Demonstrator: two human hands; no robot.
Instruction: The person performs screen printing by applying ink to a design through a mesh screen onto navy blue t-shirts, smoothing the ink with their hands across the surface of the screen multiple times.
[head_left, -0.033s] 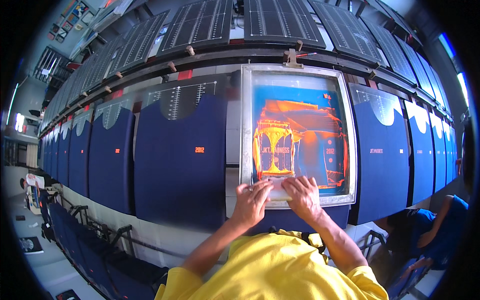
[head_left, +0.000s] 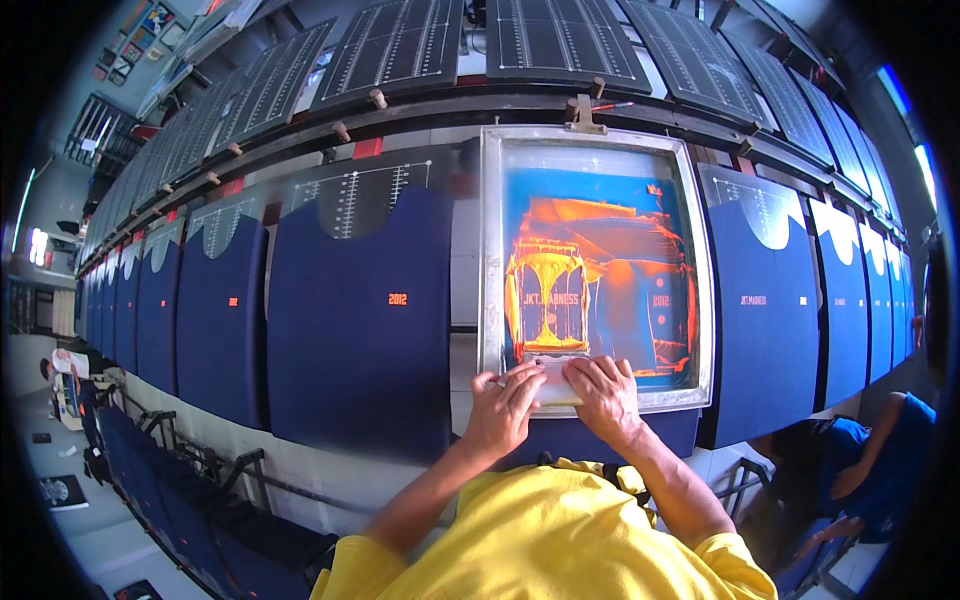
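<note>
Lying flat at the left, a navy fabric panel (head_left: 360,310) with a small orange print covers most of a dark marked board (head_left: 345,195). Next comes the framed screen (head_left: 493,230), longer from near to far than across. Over its near end the left hand (head_left: 503,405) pinches the left end of a pale squeegee (head_left: 555,385), fingers curled in close; the thumb is hard to make out. The squeegee sits just on the near side of the yellow ink (head_left: 548,272). Done well, I judge, this step wants equal pressure at both ends, one steady tilt and a straight pull, so the ink spreads evenly. The squeegee's long axis seems to run left to right, square to the screen's long sides, its working edge apparently facing far and down; whether that edge touches the mesh I cannot tell. The right hand (head_left: 605,395) pinches the right end, its bent fingers pointing far and left. Farther right are orange ink streaks (head_left: 689,320) and, past the rim, a second navy panel (head_left: 760,360).
</note>
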